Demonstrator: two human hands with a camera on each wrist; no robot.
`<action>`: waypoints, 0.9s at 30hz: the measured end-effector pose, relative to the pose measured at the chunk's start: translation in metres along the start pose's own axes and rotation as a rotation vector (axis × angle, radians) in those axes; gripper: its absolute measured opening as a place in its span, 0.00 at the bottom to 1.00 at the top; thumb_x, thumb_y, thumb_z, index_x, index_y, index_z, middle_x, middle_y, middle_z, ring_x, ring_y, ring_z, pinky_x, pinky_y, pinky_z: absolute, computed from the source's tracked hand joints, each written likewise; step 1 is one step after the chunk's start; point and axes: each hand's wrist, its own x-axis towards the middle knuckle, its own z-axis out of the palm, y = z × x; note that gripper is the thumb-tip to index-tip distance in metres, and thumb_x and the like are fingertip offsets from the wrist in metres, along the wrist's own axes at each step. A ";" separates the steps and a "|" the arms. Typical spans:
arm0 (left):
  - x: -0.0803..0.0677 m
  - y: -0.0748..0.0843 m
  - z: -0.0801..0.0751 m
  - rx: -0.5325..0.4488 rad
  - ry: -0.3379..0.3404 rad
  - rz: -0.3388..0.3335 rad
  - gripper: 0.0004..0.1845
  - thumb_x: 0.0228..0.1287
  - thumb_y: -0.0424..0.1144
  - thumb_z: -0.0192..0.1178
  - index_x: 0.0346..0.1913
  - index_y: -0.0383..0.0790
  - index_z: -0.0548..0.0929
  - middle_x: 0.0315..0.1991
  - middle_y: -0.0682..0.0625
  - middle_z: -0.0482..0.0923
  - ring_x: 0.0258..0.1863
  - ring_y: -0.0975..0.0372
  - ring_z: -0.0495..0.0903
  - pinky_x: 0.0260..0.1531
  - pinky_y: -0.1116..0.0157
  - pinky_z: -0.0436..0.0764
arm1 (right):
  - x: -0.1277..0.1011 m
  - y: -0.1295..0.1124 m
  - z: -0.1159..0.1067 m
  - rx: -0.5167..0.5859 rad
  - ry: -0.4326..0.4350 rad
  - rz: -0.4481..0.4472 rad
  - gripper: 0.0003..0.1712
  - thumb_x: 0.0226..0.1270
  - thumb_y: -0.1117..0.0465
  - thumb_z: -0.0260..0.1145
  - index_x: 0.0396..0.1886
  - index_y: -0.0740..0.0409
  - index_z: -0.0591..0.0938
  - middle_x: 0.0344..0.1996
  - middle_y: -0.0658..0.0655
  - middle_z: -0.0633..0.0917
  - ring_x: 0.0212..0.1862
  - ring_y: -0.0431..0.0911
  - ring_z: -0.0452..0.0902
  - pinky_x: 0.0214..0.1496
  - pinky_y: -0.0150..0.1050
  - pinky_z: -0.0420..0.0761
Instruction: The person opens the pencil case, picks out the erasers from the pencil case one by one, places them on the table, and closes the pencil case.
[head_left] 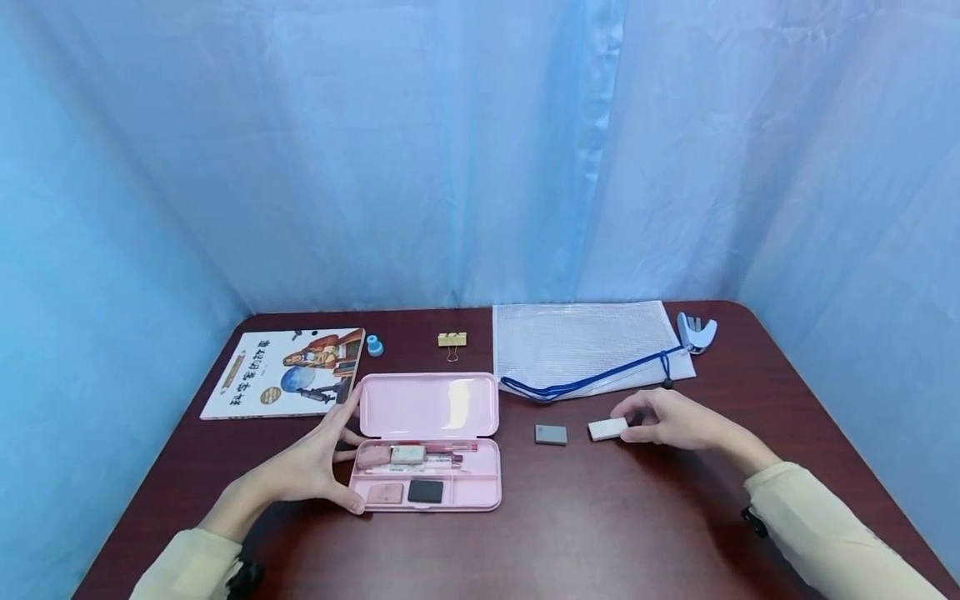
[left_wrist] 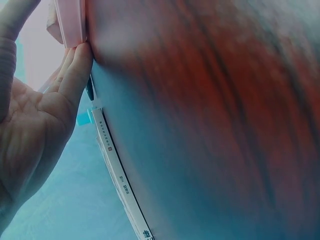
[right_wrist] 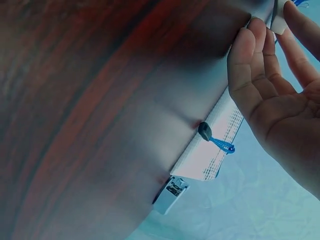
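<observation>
While a book (head_left: 288, 372) is lying flat at the far left of the table (head_left: 600, 533), a small blue cap (head_left: 374, 345) is standing just beside its right edge. The left hand (head_left: 315, 462) is resting against the left end of the pink case (head_left: 427, 442), its fingers spread and fairly straight, thumb touching the near corner of the tray and fingertips reaching up to the lid; it is bracing the case rather than gripping it. In the left wrist view the fingers (left_wrist: 75, 70) are pressing flat against the case's pink edge (left_wrist: 70, 22), with the book's spine (left_wrist: 117, 175) running below.

The case is lying open, lid flat toward the back, holding a pink pen, a small white piece, a pink block and a black block in its tray. Behind it a gold clip (head_left: 452, 340) is sitting on the wood. To the right of the case a grey eraser (head_left: 551, 434) is lying alone, and just beside that is a white eraser (head_left: 607, 429).

The right hand (head_left: 663, 419) is pinching the white eraser's right end between curled fingers and thumb, with the eraser still low at the tabletop. The right wrist view is showing the fingertips (right_wrist: 260, 45) closing on the white piece (right_wrist: 278, 20). Behind the hand a mesh pouch (head_left: 585, 342) with a blue zip is lying flat, and a stapler (head_left: 696, 332) is sitting at its far right corner.
</observation>
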 end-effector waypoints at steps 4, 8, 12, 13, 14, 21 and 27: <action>0.000 0.000 -0.001 -0.006 0.005 0.001 0.80 0.38 0.44 0.86 0.82 0.61 0.31 0.68 0.45 0.54 0.61 0.52 0.73 0.57 0.58 0.81 | 0.002 0.002 0.002 -0.004 -0.003 0.004 0.16 0.66 0.57 0.74 0.51 0.56 0.86 0.39 0.51 0.83 0.25 0.41 0.71 0.26 0.33 0.75; 0.000 0.001 0.000 -0.013 0.010 -0.012 0.80 0.38 0.44 0.86 0.81 0.61 0.31 0.69 0.46 0.53 0.60 0.52 0.72 0.57 0.59 0.81 | 0.005 0.000 0.001 0.007 0.001 0.012 0.14 0.66 0.59 0.74 0.49 0.57 0.86 0.36 0.50 0.83 0.23 0.40 0.71 0.24 0.33 0.76; -0.001 0.001 0.000 -0.016 0.023 -0.022 0.80 0.38 0.45 0.87 0.82 0.60 0.31 0.70 0.46 0.52 0.60 0.52 0.71 0.57 0.59 0.81 | 0.007 -0.005 0.000 0.032 -0.004 0.031 0.15 0.67 0.59 0.73 0.50 0.60 0.85 0.35 0.51 0.83 0.23 0.41 0.72 0.23 0.34 0.77; -0.002 0.002 0.000 -0.015 0.025 -0.024 0.80 0.38 0.45 0.87 0.82 0.60 0.31 0.70 0.46 0.52 0.60 0.52 0.71 0.56 0.59 0.81 | 0.007 -0.006 -0.001 0.038 -0.005 0.041 0.16 0.67 0.59 0.73 0.51 0.61 0.85 0.36 0.51 0.83 0.23 0.41 0.72 0.23 0.34 0.77; -0.002 0.002 0.000 -0.018 0.026 -0.025 0.80 0.37 0.45 0.87 0.82 0.60 0.31 0.71 0.46 0.52 0.60 0.52 0.71 0.56 0.60 0.81 | 0.008 -0.006 -0.001 0.042 -0.007 0.046 0.16 0.67 0.59 0.73 0.51 0.61 0.85 0.36 0.51 0.83 0.23 0.42 0.72 0.24 0.34 0.77; -0.001 0.002 0.000 -0.027 0.023 -0.027 0.80 0.38 0.44 0.87 0.81 0.62 0.30 0.72 0.46 0.50 0.60 0.52 0.71 0.57 0.59 0.81 | 0.006 -0.007 -0.003 0.075 0.003 0.071 0.18 0.69 0.58 0.72 0.53 0.63 0.84 0.34 0.53 0.83 0.28 0.47 0.75 0.28 0.36 0.81; -0.001 0.003 0.001 -0.020 0.006 -0.033 0.80 0.39 0.45 0.86 0.81 0.62 0.30 0.71 0.46 0.50 0.60 0.53 0.72 0.57 0.58 0.81 | 0.003 -0.009 0.000 0.039 0.053 0.077 0.18 0.68 0.57 0.72 0.53 0.62 0.85 0.35 0.52 0.83 0.33 0.48 0.77 0.33 0.37 0.84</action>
